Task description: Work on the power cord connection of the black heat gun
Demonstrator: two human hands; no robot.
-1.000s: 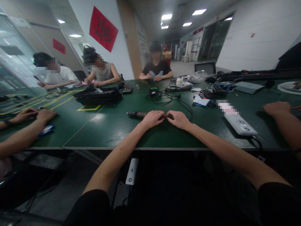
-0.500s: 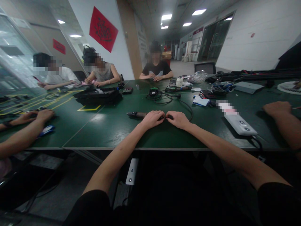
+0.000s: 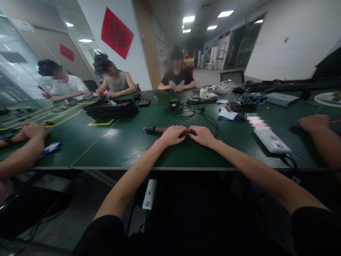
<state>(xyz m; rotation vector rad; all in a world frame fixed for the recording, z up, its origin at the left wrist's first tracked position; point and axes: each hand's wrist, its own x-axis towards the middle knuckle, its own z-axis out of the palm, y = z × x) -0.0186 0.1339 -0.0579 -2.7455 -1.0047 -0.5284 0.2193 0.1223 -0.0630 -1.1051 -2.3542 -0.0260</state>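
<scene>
Dark piece between both hands

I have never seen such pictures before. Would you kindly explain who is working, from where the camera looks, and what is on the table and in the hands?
There is no robot here: a person works with two bare hands. The single view comes from a camera on that person's head, looking forward and down.

The left hand and right hand meet fingertip to fingertip around small dark parts, too covered to identify. On the green table, a dark cylindrical tool lies beside the left hand. Farther off are a black tray and dark cables; a white device lies to the right. Other people sit around the table.
</scene>
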